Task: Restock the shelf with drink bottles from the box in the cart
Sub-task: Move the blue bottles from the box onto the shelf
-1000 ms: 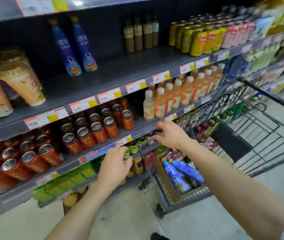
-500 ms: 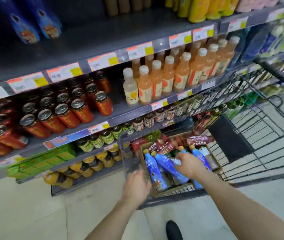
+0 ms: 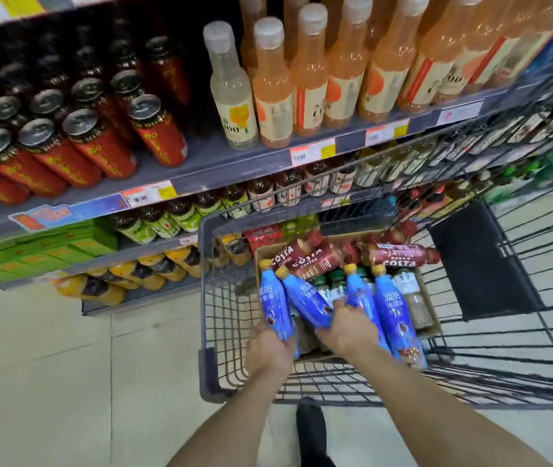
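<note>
A cardboard box (image 3: 431, 299) sits inside the wire cart (image 3: 213, 305). Several blue drink bottles with yellow caps lie in it, with dark red Costa bottles (image 3: 399, 256) behind them. My left hand (image 3: 268, 352) is closed around the base of the leftmost blue bottle (image 3: 273, 305). My right hand (image 3: 347, 328) grips the lower ends of two blue bottles, one to its left (image 3: 303, 298) and one to its right (image 3: 359, 294). Another blue bottle (image 3: 394, 315) lies free at the right side of the box.
The shelf unit (image 3: 201, 170) stands right behind the cart, holding red cans (image 3: 157, 129), orange bottles (image 3: 308, 69), and small dark bottles below. A black flap (image 3: 480, 261) hangs inside the cart at right. My shoe (image 3: 312, 429) is on the pale tiled floor.
Both hands dropped from the shelf edge into the cart's box. The left hand has closed on a blue bottle and the right on two. My view tilted down and closer.
</note>
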